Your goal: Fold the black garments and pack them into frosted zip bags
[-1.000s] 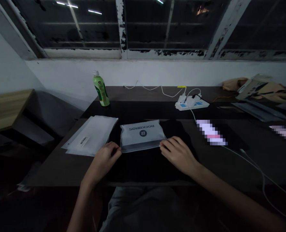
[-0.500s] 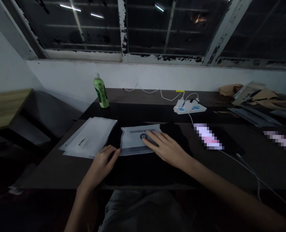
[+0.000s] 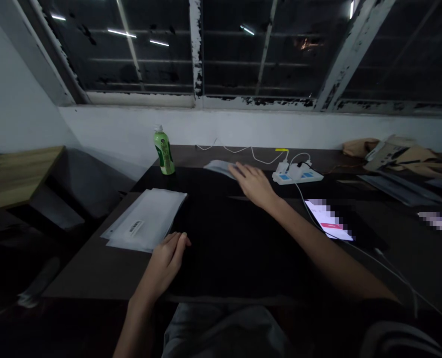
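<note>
Head view. Right hand (image 3: 254, 183) extended toward far edge of table (image 3: 94, 268), fingers spread flat on grey pouch (image 3: 218, 167); pouch pressed under fingertips, not pinched. Pouch located near far edge, between green bottle (image 3: 164, 150) and white power strip (image 3: 295, 174), just beside the strip. Left hand (image 3: 167, 261) resting near front edge, fingers loosely together, gripping nothing, fingertips just beside stack of clear bags (image 3: 145, 224). Stack positioned toward left edge. Bottle upright near far left corner. Lit phone (image 3: 329, 223) flat toward right edge, white cable (image 3: 388, 263) attached. Cardboard boxes (image 3: 396, 149) at far right corner.
</note>
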A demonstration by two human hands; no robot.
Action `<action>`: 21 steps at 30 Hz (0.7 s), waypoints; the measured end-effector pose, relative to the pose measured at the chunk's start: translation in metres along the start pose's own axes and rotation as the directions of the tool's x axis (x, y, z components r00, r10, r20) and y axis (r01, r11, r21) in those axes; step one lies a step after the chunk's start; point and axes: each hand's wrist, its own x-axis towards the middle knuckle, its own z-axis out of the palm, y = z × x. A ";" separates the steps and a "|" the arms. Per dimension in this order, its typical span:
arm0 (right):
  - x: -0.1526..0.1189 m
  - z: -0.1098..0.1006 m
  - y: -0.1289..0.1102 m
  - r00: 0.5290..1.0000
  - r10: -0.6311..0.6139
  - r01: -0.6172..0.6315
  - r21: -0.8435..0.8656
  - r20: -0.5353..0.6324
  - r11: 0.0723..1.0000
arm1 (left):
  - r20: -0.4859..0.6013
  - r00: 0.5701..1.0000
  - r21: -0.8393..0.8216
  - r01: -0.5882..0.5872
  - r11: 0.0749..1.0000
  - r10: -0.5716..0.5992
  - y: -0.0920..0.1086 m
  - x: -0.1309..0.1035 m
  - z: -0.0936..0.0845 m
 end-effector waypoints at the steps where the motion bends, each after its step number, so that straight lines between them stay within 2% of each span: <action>1: -0.002 0.007 0.000 0.996 -0.056 0.053 0.059 0.066 0.997 | -0.001 1.000 0.012 -0.010 1.000 0.010 0.000 0.000 0.000; 4: -0.023 0.021 -0.008 0.964 -0.197 0.166 0.173 0.177 0.971 | 0.002 0.999 0.073 -0.048 0.996 0.048 -0.001 0.001 0.002; 8: -0.064 0.016 -0.011 0.971 -0.169 0.137 0.185 0.169 0.973 | 0.022 0.996 0.271 -0.092 0.958 0.089 0.001 0.009 0.004; 11: -0.087 0.011 0.005 0.980 -0.109 0.082 0.161 0.167 0.984 | 0.091 0.980 0.463 -0.200 0.863 0.179 0.008 0.026 0.003; 15: -0.099 0.017 0.037 0.986 -0.017 0.002 0.090 0.168 0.996 | 0.217 0.931 0.532 -0.366 0.763 0.295 0.016 0.072 0.002; 18: -0.099 0.024 0.052 0.986 0.027 -0.034 0.038 0.162 0.999 | 0.244 0.913 0.519 -0.408 0.751 0.328 0.011 0.117 0.009; 21: -0.095 0.024 0.056 0.988 0.052 -0.052 -0.001 0.146 0.999 | 0.263 0.906 0.516 -0.423 0.745 0.333 -0.001 0.154 0.016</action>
